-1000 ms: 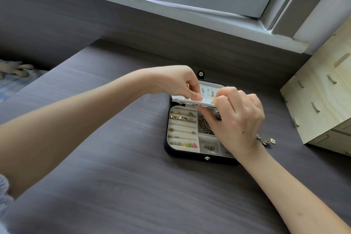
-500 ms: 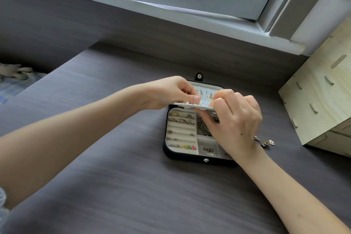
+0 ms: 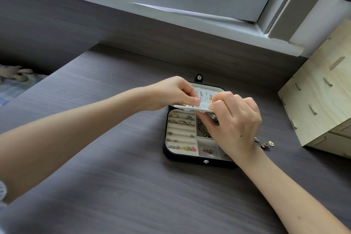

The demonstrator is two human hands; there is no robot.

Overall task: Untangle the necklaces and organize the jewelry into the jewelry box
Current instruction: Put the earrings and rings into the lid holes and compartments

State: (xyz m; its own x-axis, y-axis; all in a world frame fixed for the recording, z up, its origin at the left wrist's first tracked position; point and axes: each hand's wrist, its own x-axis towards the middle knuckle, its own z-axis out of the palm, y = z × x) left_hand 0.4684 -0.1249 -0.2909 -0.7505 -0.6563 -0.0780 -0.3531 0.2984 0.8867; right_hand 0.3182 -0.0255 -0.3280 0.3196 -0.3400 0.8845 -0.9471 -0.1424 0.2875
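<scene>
Mid-frame, the open jewelry box [image 3: 182, 158] sits on the table [image 3: 114, 186], with a loose charm chain [image 3: 265, 143] to its right. Above it, our right hand [image 3: 235, 125] and left hand [image 3: 171, 93] each pinch one end of the white earring panel [image 3: 204, 97]. We should hold it level so no earring slips off.

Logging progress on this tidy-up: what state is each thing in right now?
jewelry box: open, snap undone.
earring panel: lifted over the box, pinched at both ends.
left hand: pinching the panel's left end.
right hand: pinching its right end.
charm piece: loose on the table, outside the box.
</scene>
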